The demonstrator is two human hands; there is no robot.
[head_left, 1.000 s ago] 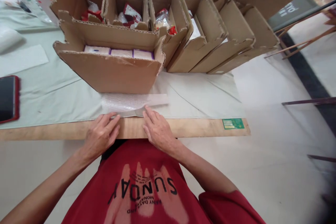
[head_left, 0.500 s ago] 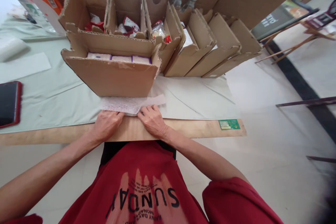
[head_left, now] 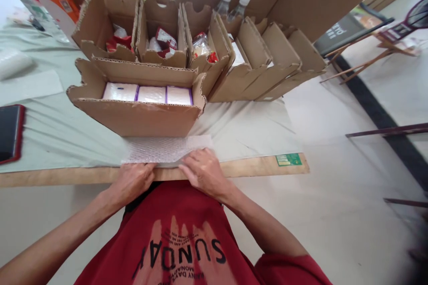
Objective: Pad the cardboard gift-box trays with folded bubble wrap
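A sheet of bubble wrap (head_left: 154,149) sticks out toward me from beneath the front cardboard box (head_left: 147,118), lying on the cloth near the table's front edge. My left hand (head_left: 138,178) has its fingers closed on the left part of the sheet's near edge. At the right part of that edge my right hand (head_left: 202,169) is closed too, fingers curled over the wrap. Inside the front box stand three white packs with purple edges (head_left: 152,94). How far the sheet runs under the box is hidden.
Behind stands a row of open cardboard boxes (head_left: 247,75), some with red and clear packets. Two white-capped bottles (head_left: 241,6) are behind them. A phone (head_left: 11,133) and a bubble wrap roll (head_left: 13,63) lie left. The table's wooden edge (head_left: 247,169) ends at right.
Both hands have moved toward me with the bubble wrap. The front box has come along with it, away from the row behind, and its white packs show more.
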